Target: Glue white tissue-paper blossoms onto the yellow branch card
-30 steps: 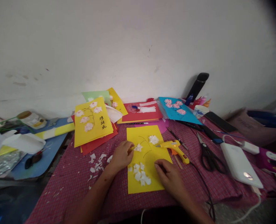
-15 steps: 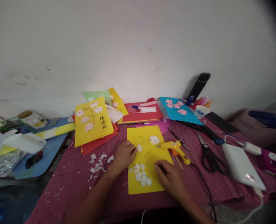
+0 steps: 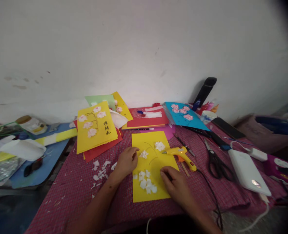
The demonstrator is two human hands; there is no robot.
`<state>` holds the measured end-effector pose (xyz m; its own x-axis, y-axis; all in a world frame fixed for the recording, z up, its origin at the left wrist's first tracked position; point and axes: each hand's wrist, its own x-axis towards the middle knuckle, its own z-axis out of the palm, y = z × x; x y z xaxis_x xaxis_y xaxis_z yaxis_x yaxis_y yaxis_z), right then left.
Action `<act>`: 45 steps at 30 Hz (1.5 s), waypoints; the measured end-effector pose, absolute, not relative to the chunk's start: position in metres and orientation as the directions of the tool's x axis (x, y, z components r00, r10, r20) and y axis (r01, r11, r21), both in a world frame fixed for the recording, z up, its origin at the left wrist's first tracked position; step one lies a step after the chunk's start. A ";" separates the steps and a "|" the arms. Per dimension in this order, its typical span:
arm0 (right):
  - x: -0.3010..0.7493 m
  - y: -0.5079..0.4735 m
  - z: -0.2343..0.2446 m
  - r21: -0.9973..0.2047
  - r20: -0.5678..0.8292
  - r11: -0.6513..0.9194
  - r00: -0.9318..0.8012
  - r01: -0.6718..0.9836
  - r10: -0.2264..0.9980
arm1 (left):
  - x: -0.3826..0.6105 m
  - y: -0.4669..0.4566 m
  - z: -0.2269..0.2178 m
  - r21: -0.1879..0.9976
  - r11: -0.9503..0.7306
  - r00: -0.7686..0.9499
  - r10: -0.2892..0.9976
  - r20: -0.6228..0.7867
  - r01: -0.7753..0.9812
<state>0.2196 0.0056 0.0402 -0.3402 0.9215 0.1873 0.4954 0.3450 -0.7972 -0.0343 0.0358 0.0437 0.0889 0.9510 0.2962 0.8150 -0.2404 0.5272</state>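
A yellow sheet of card (image 3: 137,143) lies flat on the red checked cloth (image 3: 73,191), with thin dark stems drawn on its upper half. The left hand (image 3: 126,161) rests at the sheet's left edge, fingers loosely curled and holding nothing. Its fingertips sit just beside a small white paper flower (image 3: 144,154) at the end of one stem, seemingly not touching it. A second white paper flower (image 3: 160,146) sits at the sheet's upper right.

The right hand (image 3: 176,185) lies palm down on the sheet's lower right part. Its fingers are bent under, so I cannot tell whether they pinch anything. A heap of white paper pieces (image 3: 146,182) lies on the sheet's lower middle, between the two hands. A yellow hot-glue gun (image 3: 181,154) lies across the sheet's right edge, with its nozzle pointing inward.

The step in hand looks like fixing flowers onto the stems. Another flower would call for a piece from the heap, glue from the gun, and a firm press.
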 end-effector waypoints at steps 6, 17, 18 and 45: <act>0.219 0.006 0.040 -0.782 0.204 0.359 -0.334 0.509 0.920 | -0.041 0.030 0.045 0.531 -0.282 0.133 0.944 0.301 0.799; 0.190 0.014 0.065 -0.649 0.063 0.431 -0.520 0.627 0.852 | -0.041 0.025 0.049 0.429 -0.375 0.285 0.923 0.260 0.822; 0.186 0.014 0.066 -0.629 0.056 0.431 -0.515 0.647 0.855 | -0.041 0.025 0.049 0.424 -0.372 0.286 0.924 0.255 0.826; 0.154 0.022 0.065 -0.946 -0.181 -0.253 -0.316 -0.204 0.931 | -0.023 0.010 0.069 0.999 -0.052 0.225 0.973 0.053 -0.010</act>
<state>0.1541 0.0222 0.0650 -0.3156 0.9314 -0.1814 -0.2039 -0.2532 -0.9457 -0.0233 0.0100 0.0693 0.2248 0.9730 0.0532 -0.0101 -0.0522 0.9986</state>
